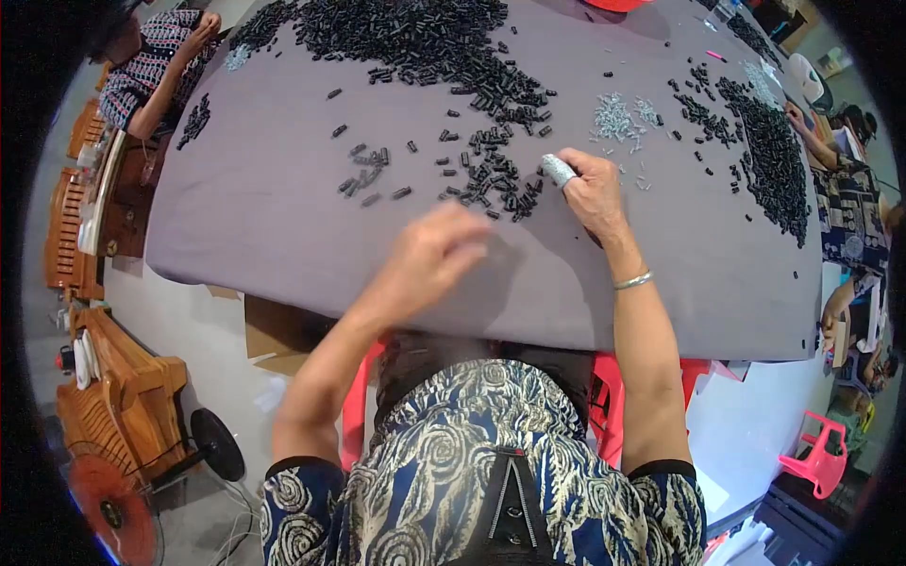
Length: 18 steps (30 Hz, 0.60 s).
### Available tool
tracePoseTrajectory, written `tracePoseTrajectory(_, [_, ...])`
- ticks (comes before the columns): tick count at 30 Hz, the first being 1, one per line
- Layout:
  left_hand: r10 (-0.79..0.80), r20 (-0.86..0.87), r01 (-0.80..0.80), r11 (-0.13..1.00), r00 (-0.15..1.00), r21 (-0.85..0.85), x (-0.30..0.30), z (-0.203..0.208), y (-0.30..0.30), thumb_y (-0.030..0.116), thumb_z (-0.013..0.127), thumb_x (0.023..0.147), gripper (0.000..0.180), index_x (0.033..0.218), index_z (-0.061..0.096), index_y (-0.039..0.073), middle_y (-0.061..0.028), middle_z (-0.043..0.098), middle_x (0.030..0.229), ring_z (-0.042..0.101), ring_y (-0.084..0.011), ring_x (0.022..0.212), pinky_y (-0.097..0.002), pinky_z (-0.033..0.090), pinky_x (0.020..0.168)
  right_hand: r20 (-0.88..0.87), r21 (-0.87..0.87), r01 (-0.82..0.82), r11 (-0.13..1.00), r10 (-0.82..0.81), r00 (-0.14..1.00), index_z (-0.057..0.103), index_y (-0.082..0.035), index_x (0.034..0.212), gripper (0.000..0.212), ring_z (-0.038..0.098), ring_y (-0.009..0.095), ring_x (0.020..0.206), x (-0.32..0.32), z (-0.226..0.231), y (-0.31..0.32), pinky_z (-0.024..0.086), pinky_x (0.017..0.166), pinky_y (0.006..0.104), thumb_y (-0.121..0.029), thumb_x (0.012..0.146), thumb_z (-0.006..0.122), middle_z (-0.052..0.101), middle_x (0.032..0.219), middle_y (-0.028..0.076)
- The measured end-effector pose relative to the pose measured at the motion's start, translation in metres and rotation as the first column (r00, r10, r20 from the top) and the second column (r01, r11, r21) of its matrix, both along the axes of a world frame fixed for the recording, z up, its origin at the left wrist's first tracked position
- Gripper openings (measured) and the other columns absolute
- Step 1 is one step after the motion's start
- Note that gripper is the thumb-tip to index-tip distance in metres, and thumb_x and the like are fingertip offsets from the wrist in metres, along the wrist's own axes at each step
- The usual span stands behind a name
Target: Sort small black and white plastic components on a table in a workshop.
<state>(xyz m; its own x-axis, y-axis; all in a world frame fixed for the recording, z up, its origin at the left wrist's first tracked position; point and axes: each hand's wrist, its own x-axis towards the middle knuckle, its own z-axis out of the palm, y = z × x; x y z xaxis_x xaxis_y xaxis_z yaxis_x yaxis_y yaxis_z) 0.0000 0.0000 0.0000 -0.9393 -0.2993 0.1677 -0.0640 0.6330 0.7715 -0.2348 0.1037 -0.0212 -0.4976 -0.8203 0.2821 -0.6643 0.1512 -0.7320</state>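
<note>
My left hand [429,257] is smeared by motion above the near part of the cloth-covered table. Whether it holds anything cannot be made out. My right hand [593,193] is closed, with a grey-white wrapping [559,171] round one digit and a bangle on the wrist. Anything inside its curled fingers is hidden. Just left of it lies a cluster of small black cylindrical parts [500,179]. A smaller, looser group of the same black parts [363,170] lies beyond my left hand. Past my right hand spreads a pile of tiny silvery pieces [618,118].
A large heap of black parts [396,33] covers the far side of the grey tablecloth [245,208]. Another heap [774,160] lies at the right. Other people sit at the left [156,71] and right edges. A fan [113,505] stands lower left, a pink stool [816,455] lower right.
</note>
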Motion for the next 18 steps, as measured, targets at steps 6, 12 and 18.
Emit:
tracePoseTrajectory(6, [0.058,-0.128,-0.099,0.933,0.990,-0.345,-0.063,-0.008,-0.027,0.008,0.062,0.080,0.039,0.116,0.051,0.001,-0.0132,0.052,0.119,0.044,-0.0325,0.118,-0.0408,0.038,0.098,0.599,-0.048,0.095,0.994,-0.048,0.800,0.066,-0.006,0.079,0.011,0.044,0.001,0.052,-0.011,-0.007,-0.002,0.036,0.048,0.0223,-0.015,0.085,0.061,0.054,0.058,-0.005])
tracePoseTrajectory(12, [0.012,-0.036,-0.030,0.840,0.999,-0.542,-0.061,-0.023,-0.012,0.020,0.066,0.079,0.051,0.122,0.047,0.001,-0.0130,0.046,0.129,0.037,-0.0319,0.127,-0.0459,0.031,0.105,-0.143,-0.058,-0.073,0.996,0.064,0.988,0.067,-0.005,0.086,0.011,0.057,0.021,0.061,-0.003,-0.004,-0.003,0.044,0.057,0.0326,-0.006,0.079,0.059,0.060,0.069,0.007])
tracePoseTrajectory(18, [-0.024,0.030,0.037,0.828,0.999,-0.560,-0.035,-0.019,-0.014,0.019,0.067,0.079,0.060,0.129,0.041,0.000,-0.0157,0.039,0.138,0.032,-0.0324,0.132,-0.0451,0.028,0.108,0.028,-0.051,-0.103,0.993,0.105,0.994,0.066,-0.004,0.089,0.012,0.059,0.022,0.068,-0.005,-0.001,0.000,0.045,0.061,0.0319,-0.005,0.078,0.060,0.061,0.075,0.009])
